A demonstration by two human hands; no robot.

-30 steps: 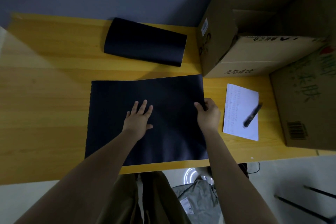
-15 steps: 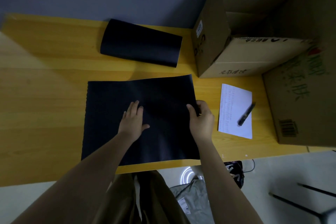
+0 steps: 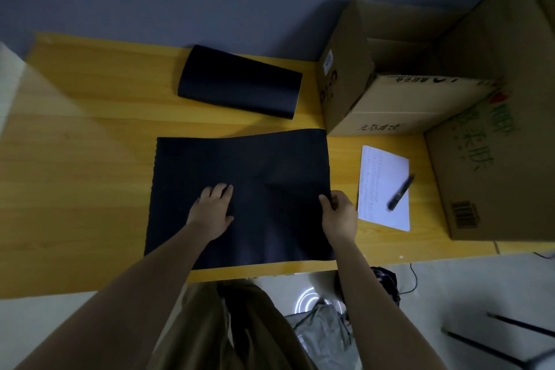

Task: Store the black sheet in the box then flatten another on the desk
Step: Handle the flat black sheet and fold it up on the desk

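A large black sheet lies on the yellow wooden desk in front of the person, its near edge close to the desk's front edge. It is matte and dark, mostly flat, with a shallow ridge raised across its right half. The left hand rests palm down on the sheet near its middle, fingers laid flat against the surface and close together. The right hand pinches the sheet's right edge, thumb on top and the other fingers curled at the edge.

Beyond the sheet, near the desk's far edge, a second black sheet lies curled into a loose roll, well apart from the hands. Right of the flat sheet sits a white paper with faint writing, and a dark pen lies across it at a slant.

An open cardboard box stands at the far right corner; what its dim inside holds cannot be told. A larger cardboard box with green print and a barcode stands just beside it, nearer the person.
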